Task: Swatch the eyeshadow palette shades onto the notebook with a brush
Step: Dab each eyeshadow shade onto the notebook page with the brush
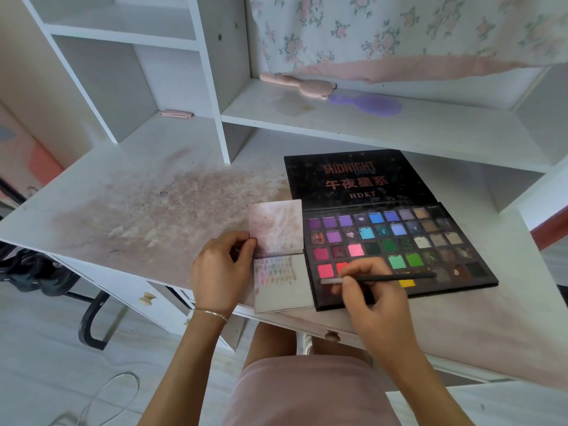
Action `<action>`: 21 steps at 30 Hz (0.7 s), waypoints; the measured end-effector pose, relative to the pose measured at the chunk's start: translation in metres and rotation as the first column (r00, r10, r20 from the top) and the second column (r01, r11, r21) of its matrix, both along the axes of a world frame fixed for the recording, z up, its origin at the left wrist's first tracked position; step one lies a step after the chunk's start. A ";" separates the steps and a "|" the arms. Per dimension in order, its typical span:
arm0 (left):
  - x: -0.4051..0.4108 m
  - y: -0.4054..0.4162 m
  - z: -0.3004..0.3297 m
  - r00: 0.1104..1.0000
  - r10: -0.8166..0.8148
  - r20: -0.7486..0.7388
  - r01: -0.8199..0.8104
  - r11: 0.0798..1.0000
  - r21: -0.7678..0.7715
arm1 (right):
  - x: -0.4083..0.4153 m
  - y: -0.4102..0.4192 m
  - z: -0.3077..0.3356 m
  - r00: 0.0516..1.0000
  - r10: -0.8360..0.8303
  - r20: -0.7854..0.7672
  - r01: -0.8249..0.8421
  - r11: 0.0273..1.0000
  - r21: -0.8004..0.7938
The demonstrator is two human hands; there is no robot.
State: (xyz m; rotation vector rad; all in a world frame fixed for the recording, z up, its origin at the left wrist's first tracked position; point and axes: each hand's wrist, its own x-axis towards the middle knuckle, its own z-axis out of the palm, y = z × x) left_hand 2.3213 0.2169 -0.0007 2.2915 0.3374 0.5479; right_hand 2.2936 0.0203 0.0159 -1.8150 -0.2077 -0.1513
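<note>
An open black eyeshadow palette (399, 241) with several rows of coloured pans lies on the white desk, its lid flat behind it. To its left lies a small open notebook (281, 284); the near page carries rows of pale colour swatches. My left hand (219, 272) pinches the notebook's left edge at the fold. My right hand (368, 290) grips a thin black brush (399, 277), held level over the palette's near rows. Its silver ferrule points left toward the notebook; the bristle tip is hard to make out.
The desk top (153, 210) is stained with pinkish powder left of the notebook. On the shelf behind lie a pink hairbrush (301, 83) and a purple hairbrush (368, 103). A floral cloth (399, 32) hangs above. A black chair frame (89, 318) stands at the lower left.
</note>
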 end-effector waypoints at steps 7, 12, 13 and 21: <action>0.001 -0.001 0.002 1.000 0.000 -0.011 0.000 1.000 -0.005 | 0.003 0.040 -0.001 0.989 0.141 0.039 -0.137 0.986 -0.099; 0.000 0.000 0.002 1.000 -0.004 0.002 0.004 1.000 0.006 | 0.003 0.048 -0.003 0.986 0.156 0.061 -0.141 0.970 -0.199; 0.000 0.000 0.002 1.000 -0.003 0.001 0.003 1.000 0.009 | 0.003 0.049 -0.004 0.986 0.155 0.058 -0.140 0.969 -0.204; 0.000 0.000 0.001 1.000 0.005 -0.007 -0.005 1.000 0.016 | 0.002 0.049 -0.003 0.985 0.156 0.071 -0.133 0.958 -0.252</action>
